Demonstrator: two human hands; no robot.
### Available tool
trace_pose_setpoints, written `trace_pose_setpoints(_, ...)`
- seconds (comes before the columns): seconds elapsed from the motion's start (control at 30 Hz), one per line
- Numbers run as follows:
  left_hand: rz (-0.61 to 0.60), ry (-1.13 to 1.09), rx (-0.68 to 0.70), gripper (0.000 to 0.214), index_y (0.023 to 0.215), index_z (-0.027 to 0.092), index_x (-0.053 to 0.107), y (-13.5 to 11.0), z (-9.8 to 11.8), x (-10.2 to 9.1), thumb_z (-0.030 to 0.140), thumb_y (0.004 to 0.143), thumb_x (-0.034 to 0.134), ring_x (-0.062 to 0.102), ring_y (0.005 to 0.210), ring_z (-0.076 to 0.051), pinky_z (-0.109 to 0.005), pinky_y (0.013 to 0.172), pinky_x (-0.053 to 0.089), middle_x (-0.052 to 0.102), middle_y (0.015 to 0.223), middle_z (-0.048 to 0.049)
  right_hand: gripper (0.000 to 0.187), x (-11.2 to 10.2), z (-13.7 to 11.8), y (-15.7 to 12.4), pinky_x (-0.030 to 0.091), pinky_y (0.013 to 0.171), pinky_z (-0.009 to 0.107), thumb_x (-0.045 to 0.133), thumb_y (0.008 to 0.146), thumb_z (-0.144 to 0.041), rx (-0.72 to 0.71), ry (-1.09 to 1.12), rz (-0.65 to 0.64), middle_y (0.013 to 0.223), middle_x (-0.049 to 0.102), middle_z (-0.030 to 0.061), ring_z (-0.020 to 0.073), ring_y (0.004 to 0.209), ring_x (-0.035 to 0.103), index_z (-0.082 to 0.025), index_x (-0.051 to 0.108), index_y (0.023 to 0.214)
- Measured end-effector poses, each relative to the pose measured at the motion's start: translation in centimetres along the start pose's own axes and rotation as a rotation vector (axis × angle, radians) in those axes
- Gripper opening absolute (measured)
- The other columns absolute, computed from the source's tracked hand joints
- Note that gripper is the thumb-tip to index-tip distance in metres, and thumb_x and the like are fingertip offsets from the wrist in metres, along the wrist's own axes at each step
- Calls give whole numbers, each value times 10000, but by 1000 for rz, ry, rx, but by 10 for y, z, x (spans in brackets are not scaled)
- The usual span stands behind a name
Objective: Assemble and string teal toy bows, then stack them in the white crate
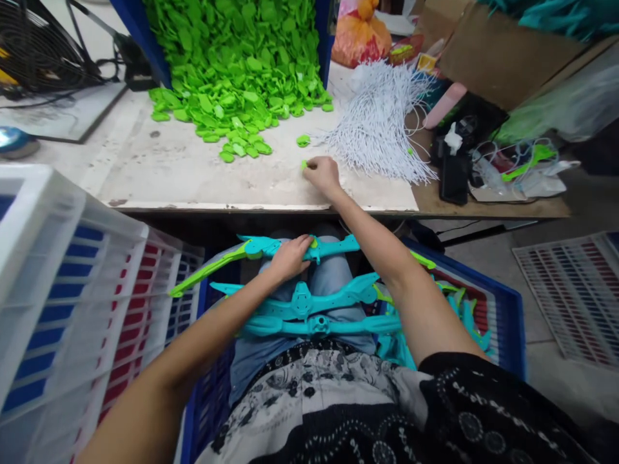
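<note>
My left hand (290, 259) is closed on the middle of a turquoise toy bow (338, 246) with a lime-green limb (213, 265), lying across my knees. A small green part shows at its middle, beside my fingertips. Two more turquoise bow pieces, a nearer one (290, 326) and a middle one (333, 301), rest on my lap. Over the table's front edge, my right hand (323, 175) pinches a small green plastic piece (304, 165). One loose green piece (303, 140) lies just beyond it, near a bundle of white strings (382, 122).
A blue bin (325, 45) spills green pieces (246, 84) onto the table (145, 174). A white crate (97, 251) stands at my left, and a blue crate (515, 328) with bow parts at my right. A phone (454, 177) and cardboard box (503, 58) sit right.
</note>
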State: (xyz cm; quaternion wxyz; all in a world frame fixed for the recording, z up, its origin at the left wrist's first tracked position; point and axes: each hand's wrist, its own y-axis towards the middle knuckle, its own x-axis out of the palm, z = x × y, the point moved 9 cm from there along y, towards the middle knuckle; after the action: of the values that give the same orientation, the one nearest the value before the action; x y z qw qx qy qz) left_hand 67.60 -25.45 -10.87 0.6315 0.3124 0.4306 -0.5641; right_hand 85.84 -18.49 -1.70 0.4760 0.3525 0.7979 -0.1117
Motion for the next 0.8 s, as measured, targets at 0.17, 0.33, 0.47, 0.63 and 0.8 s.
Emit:
trace_pose_setpoints(0.17, -133, -233, 25, 429, 1091, 177, 661, 18, -3, -11, 324, 690, 617, 604, 977, -246, -297, 847, 470, 625, 1114, -78, 244, -37, 56, -60, 441, 656, 268, 561, 752, -344, 224, 80, -73, 704, 682, 37, 199, 747, 638, -167, 726, 784)
trace_pose_setpoints(0.33, -453, -643, -37, 334, 878, 164, 709, 37, -6, -6, 416, 662, 681, 599, 725, -178, -247, 675, 445, 675, 761, -12, 242, -60, 58, -83, 427, 711, 320, 562, 779, -365, 79, -218, -62, 793, 696, 94, 250, 825, 613, -178, 711, 752)
trace_pose_setpoints(0.47, -598, -851, -163, 364, 817, 134, 692, 42, -10, 3, 440, 625, 734, 605, 715, -183, -279, 684, 468, 684, 776, -51, 242, -59, 43, -76, 388, 864, 375, 589, 794, -320, -218, -239, -18, 1030, 668, 123, 278, 1020, 526, -157, 676, 951)
trace_pose_setpoints(0.63, -730, -999, -259, 440, 829, 128, 692, 39, -11, 15, 442, 543, 807, 621, 675, -194, -301, 647, 483, 692, 783, -76, 207, -52, 42, -82, 356, 897, 394, 552, 831, -285, -262, -161, -46, 1013, 673, 98, 267, 1012, 512, -167, 659, 963)
trace_pose_setpoints(0.8, -770, -1064, -278, 465, 851, 133, 677, 38, -14, 19, 461, 547, 801, 611, 645, -170, -280, 624, 474, 692, 780, -58, 296, -26, 15, -172, 373, 894, 392, 498, 897, -380, -524, -81, -89, 1192, 634, 97, 244, 1076, 510, -178, 630, 1069)
